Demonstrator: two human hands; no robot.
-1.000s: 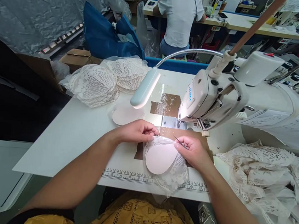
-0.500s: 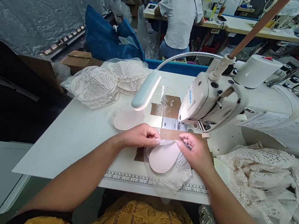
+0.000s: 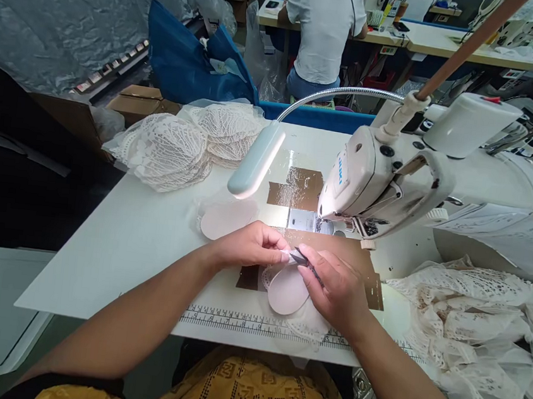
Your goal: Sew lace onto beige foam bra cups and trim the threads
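Observation:
Between finger and thumb, my left hand (image 3: 262,245) pinches the upper edge of a white lace piece with a smooth pale pad (image 3: 288,290) on it. My right hand (image 3: 333,286) is closed around small dark thread snips (image 3: 299,259), whose blades meet the fabric edge right beside my left fingertips. The piece hangs down over the table's front part, its lace and sheer mesh partly behind my right hand. Just beyond my left wrist lies another pale pad (image 3: 229,218) with sheer fabric around it.
A sewing machine (image 3: 355,171) stands just past my hands, with a lamp (image 3: 257,160) to its left. Lace pieces are stacked (image 3: 167,151) at back left; more lace (image 3: 481,330) is heaped at right. A ruler strip (image 3: 235,320) runs along the front edge. Beyond sits a person (image 3: 322,34).
My right hand has moved left, bringing the snips from beside the piece to its edge at my left fingertips. The lace piece is bunched more; my left hand stays nearly in place.

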